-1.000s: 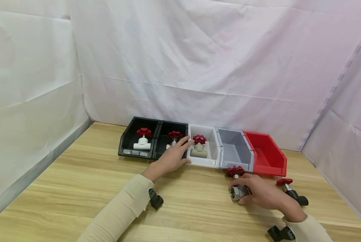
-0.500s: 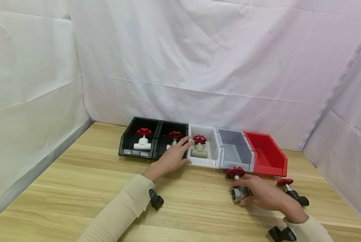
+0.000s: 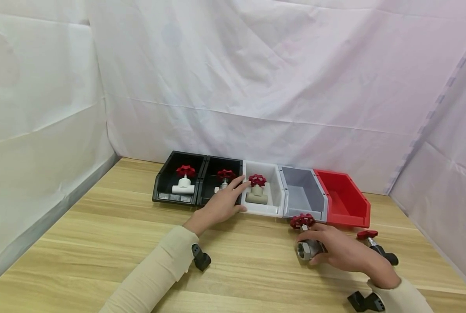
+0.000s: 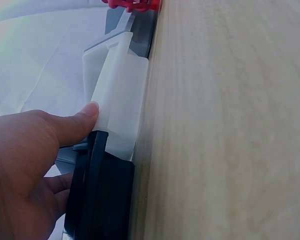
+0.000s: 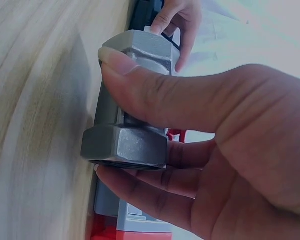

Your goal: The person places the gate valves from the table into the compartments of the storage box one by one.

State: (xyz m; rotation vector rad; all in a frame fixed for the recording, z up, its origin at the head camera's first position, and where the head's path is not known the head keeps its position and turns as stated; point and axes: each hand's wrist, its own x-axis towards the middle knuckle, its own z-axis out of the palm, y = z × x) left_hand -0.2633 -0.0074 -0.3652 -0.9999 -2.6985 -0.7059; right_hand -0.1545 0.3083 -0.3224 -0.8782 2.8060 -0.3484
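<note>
My right hand (image 3: 334,248) holds a grey metal valve (image 3: 307,250) by its body, thumb on one side and fingers on the other. Its red handwheel (image 3: 302,221) points up, just in front of the grey bin (image 3: 303,191). In the right wrist view the hexagonal end of the valve (image 5: 125,145) shows close up. My left hand (image 3: 221,203) rests on the bins, fingers reaching over the wall between the second black bin (image 3: 205,198) and the white bin (image 3: 275,209). Its thumb (image 4: 85,117) touches the white bin's front lip in the left wrist view.
A white valve (image 3: 183,187) stands in the leftmost black bin (image 3: 160,180), a partly hidden metal valve (image 3: 226,176) in the second, a beige valve (image 3: 257,195) in the white one. At the right, a red bin (image 3: 348,217) stands behind a dark valve (image 3: 383,254) lying on the table.
Almost nothing differs. The right hand keeps its hold on the metal valve with only a very slight shift, and the left hand stays on the bins.
</note>
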